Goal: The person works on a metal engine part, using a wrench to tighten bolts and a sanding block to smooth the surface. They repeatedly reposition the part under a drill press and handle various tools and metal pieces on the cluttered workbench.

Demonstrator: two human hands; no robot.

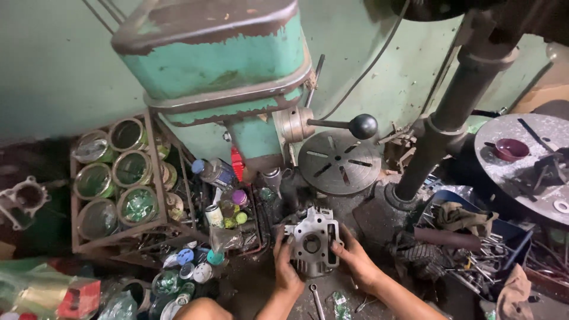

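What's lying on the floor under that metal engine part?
Both hands, left and right, hold the engine part. A wrench lies just below; the floor directly under it is covered.

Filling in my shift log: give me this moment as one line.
left hand: holds engine cylinder head | right hand: holds same part | spanner: on floor below | drill press: behind
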